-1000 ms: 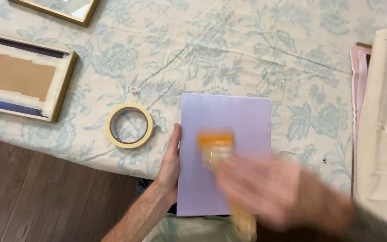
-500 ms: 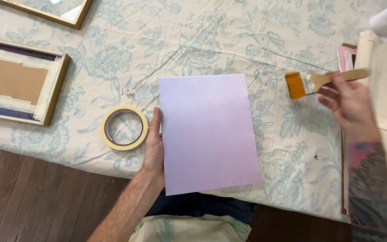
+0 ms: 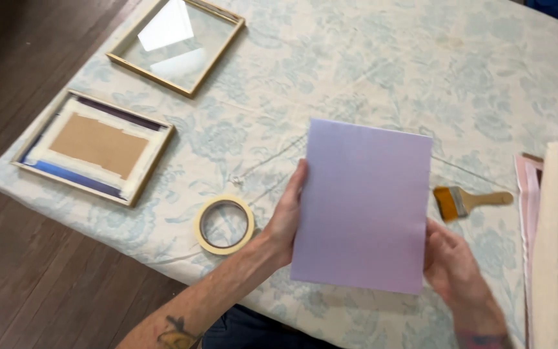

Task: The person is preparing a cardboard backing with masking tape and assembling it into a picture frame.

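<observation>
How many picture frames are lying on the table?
2. A gold frame with glass lies at the far left of the table; a frame lying face down, cardboard backing taped in, sits nearer, by the left edge. None appear hidden.

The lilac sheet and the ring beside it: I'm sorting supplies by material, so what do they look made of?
The lilac sheet looks like stiff matte card or thin board: it stays flat, unbent, between the left hand and right hand. The ring looks like a cream roll of paper masking tape, dull and unglossy, though that is a guess from its look.
</observation>
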